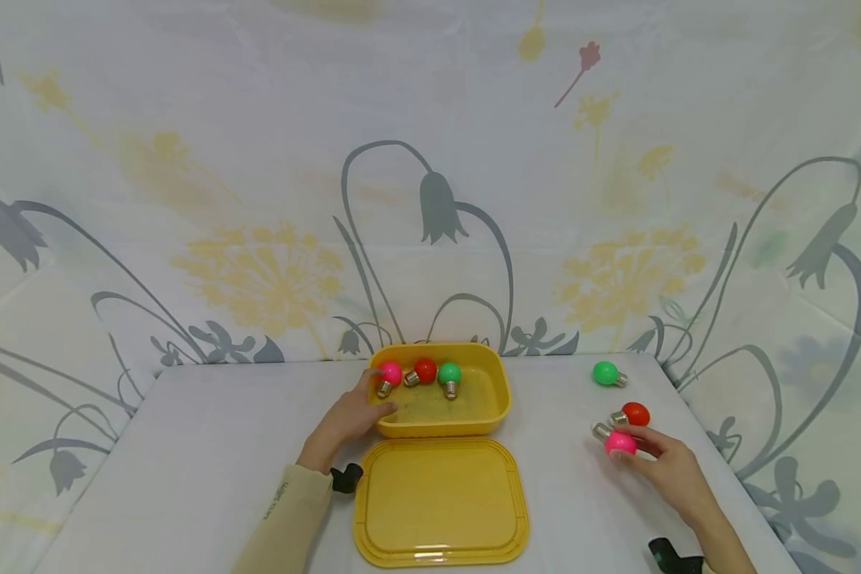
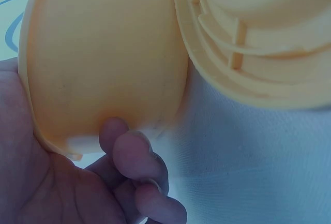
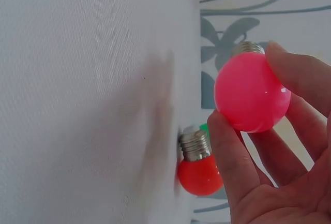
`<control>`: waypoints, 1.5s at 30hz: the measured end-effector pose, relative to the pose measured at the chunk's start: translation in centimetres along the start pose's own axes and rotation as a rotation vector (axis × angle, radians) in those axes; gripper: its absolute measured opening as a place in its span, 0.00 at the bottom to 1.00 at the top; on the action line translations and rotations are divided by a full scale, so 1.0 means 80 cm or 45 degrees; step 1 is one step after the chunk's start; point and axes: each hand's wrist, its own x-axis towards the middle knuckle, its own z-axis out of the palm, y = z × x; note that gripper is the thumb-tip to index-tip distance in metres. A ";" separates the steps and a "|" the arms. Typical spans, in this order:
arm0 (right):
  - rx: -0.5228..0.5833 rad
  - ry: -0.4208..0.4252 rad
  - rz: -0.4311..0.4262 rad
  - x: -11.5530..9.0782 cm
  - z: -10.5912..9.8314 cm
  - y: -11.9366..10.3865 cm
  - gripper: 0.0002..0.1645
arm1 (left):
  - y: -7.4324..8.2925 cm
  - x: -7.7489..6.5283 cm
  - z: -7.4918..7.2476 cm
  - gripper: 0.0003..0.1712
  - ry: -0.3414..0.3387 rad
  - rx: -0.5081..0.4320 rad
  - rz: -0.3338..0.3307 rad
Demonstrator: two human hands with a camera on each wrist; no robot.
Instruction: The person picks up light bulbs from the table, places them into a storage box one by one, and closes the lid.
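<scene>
Between thumb and fingers my right hand [image 1: 670,470] pinches a pink light bulb [image 3: 252,92], its metal screw base pointing away from the palm. Just beyond it a red light bulb [image 1: 636,414] lies on the table, and farther back a green light bulb [image 1: 606,373]. My left hand [image 1: 351,414] grips the left end of a yellow plastic box [image 1: 505,391], thumb over the rim, other fingers curled against the outer wall [image 2: 108,53]. Inside the box sit a pink bulb [image 1: 391,372], a red bulb [image 1: 425,370] and a green bulb [image 1: 449,373].
In front of the box lies its yellow lid [image 1: 441,502], flat on the white tablecloth [image 1: 186,462]. A flower-printed curtain [image 1: 430,96] stands behind the table and along both sides. Black wrist-camera mounts [image 1: 347,478] show at both wrists.
</scene>
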 end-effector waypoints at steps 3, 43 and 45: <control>0.025 -0.014 0.007 0.002 0.003 -0.001 0.35 | 0.000 0.001 -0.001 0.42 0.000 0.006 0.006; 0.124 -0.014 -0.239 0.030 0.043 -0.047 0.28 | 0.001 0.000 0.002 0.41 -0.001 -0.012 -0.018; 0.129 -0.021 -0.249 0.032 0.044 -0.049 0.28 | 0.001 0.000 0.002 0.41 -0.001 -0.012 -0.019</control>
